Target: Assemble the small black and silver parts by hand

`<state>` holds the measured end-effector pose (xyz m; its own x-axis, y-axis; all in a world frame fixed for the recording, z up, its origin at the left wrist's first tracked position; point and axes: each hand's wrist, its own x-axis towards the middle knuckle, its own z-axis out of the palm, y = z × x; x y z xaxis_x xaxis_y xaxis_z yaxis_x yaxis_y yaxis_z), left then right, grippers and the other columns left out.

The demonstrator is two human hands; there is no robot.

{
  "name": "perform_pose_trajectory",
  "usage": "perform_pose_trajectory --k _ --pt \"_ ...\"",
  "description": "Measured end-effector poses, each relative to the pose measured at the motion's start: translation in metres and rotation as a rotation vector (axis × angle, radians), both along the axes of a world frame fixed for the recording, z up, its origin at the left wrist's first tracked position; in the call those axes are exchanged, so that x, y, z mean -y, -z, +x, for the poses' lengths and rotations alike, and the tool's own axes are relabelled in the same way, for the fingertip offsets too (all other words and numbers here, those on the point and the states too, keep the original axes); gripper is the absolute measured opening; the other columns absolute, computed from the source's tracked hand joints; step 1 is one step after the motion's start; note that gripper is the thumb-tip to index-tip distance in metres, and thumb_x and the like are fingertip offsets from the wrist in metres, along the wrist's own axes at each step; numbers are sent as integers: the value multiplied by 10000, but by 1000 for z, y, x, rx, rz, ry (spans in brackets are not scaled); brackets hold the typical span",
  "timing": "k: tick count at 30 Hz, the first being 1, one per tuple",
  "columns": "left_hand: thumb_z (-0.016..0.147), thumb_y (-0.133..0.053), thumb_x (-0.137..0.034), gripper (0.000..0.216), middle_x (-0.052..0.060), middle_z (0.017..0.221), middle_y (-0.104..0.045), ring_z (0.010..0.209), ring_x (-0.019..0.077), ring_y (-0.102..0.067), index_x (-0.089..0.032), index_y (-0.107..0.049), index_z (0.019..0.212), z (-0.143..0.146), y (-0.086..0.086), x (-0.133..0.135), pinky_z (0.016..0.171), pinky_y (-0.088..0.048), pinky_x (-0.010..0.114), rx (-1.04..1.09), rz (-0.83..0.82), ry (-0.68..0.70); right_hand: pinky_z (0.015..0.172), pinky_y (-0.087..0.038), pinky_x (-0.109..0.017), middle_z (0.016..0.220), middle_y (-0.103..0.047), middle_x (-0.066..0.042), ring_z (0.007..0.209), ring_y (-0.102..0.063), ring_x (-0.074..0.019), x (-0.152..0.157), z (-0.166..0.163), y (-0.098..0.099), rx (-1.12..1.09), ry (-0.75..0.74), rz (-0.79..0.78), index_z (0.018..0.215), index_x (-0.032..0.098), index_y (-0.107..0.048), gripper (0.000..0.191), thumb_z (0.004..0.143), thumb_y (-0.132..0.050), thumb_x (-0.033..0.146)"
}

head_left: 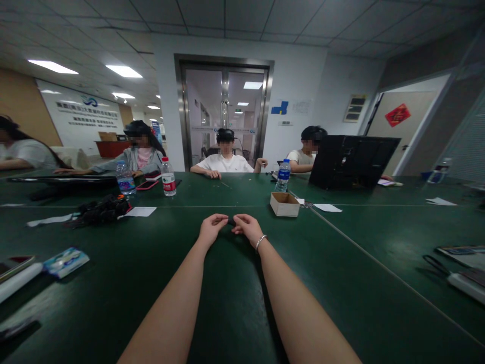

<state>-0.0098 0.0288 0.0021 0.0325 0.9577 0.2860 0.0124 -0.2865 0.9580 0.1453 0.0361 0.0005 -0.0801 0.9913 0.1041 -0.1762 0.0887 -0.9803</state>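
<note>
Both my forearms stretch forward over a dark green table [235,303]. My left hand [211,227] and my right hand [246,227] meet fingertip to fingertip, both curled in a pinch on a small dark object [230,221] that is too small to name. A silver bracelet [260,241] circles my right wrist. A small open cardboard box [284,204] stands just beyond my right hand.
Several other people sit across and to the left. Three water bottles [168,177] [125,178] [282,176] stand on the far side. A black monitor [350,162] stands at right, a black tangled bundle [100,211] and paper slips at left, a tissue pack [65,262] nearer.
</note>
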Motion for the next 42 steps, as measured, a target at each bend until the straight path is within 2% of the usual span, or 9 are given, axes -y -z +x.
perform_pose_trajectory --k 6,17,23,28,38,42 --pt "612 -721 -337 308 88 927 -681 887 201 -619 -160 -669 860 -1 0 2 878 -441 360 21 37 23 409 -468 -170 556 -624 -14 449 -614 -106 1 0 -1 16 1 -3 786 128 -599 215 714 -675 316" --pt "655 -662 -452 335 64 739 -663 686 161 -589 -145 -656 789 -1 5 0 676 -448 282 -73 6 11 448 -469 -164 587 -644 -2 468 -601 -78 8 4 1 -20 13 21 800 130 -617 236 641 -730 263" --pt "663 -631 -515 380 48 683 -643 640 148 -568 -142 -631 734 -1 5 1 640 -427 270 -140 -5 -8 489 -477 -167 603 -648 3 509 -610 -78 7 5 0 -18 1 40 831 121 -629 293 595 -753 243" --pt "637 -650 -516 386 40 665 -635 643 150 -569 -143 -622 728 0 8 -3 643 -428 273 -108 7 -6 498 -477 -180 608 -649 -5 517 -609 -86 6 5 0 -26 18 26 819 117 -633 299 581 -762 247" --pt "639 -693 -415 345 74 872 -671 837 187 -606 -162 -648 870 -3 4 0 785 -444 310 -63 59 39 482 -472 -168 606 -642 -3 509 -602 -80 5 5 1 -26 14 22 824 125 -629 242 623 -737 206" --pt "682 -656 -401 338 70 886 -668 826 174 -598 -173 -651 931 -4 5 -1 742 -444 290 -68 35 59 473 -478 -168 645 -654 -17 515 -612 -83 4 6 0 -42 12 0 820 131 -630 210 645 -726 199"
